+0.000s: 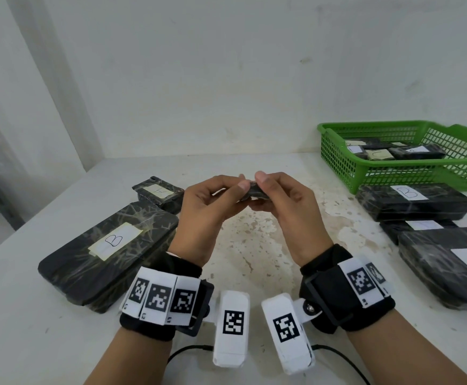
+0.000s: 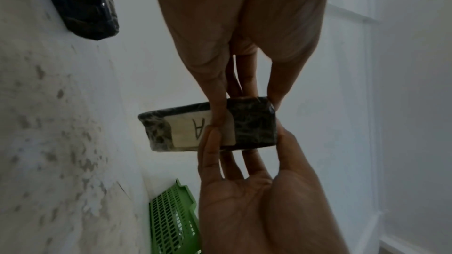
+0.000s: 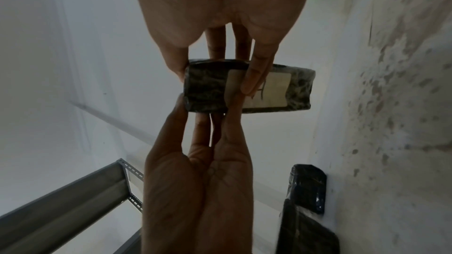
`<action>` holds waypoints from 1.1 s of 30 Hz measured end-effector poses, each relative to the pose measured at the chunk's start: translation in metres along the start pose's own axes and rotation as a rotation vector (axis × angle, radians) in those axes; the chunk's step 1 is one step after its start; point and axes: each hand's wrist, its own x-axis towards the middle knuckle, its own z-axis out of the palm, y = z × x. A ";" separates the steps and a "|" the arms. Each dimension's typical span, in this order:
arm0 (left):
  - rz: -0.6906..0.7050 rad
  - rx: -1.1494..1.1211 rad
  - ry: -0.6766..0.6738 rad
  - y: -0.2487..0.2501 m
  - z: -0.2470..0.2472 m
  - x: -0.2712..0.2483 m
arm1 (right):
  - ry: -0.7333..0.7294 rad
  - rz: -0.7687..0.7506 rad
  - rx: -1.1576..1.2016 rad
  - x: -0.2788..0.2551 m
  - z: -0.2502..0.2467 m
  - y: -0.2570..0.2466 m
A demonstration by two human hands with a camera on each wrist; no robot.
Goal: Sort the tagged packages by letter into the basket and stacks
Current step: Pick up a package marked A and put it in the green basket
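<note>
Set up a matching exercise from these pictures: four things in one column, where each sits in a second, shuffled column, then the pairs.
Things:
1. small package tagged A
2. large package tagged B
3. green basket
4. second small A package

Places:
a. far right of the table, holding small packages
b. held up between both hands
c. flat on the table, near left
d. on the table just beyond the large B package

Pairs: 1-b, 2-c, 3-a, 4-d
</note>
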 end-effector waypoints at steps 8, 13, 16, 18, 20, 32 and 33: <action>-0.006 -0.007 0.017 0.001 0.000 0.001 | -0.007 0.025 -0.056 -0.002 -0.001 -0.003; -0.010 0.000 -0.008 0.001 0.000 0.000 | 0.035 -0.006 -0.092 -0.002 0.001 -0.004; -0.006 -0.021 -0.053 0.001 -0.002 -0.001 | 0.073 -0.040 -0.081 -0.003 0.003 -0.006; -0.010 0.000 -0.043 0.001 -0.002 0.000 | 0.073 -0.028 -0.095 -0.004 0.002 -0.006; -0.014 0.013 -0.016 -0.001 -0.002 0.001 | 0.048 0.011 -0.114 -0.004 0.002 -0.005; -0.021 -0.028 -0.027 0.001 -0.001 0.001 | 0.043 0.019 -0.140 -0.004 0.004 -0.004; -0.019 -0.028 -0.024 0.001 -0.001 0.001 | 0.034 0.026 -0.141 -0.004 0.003 -0.005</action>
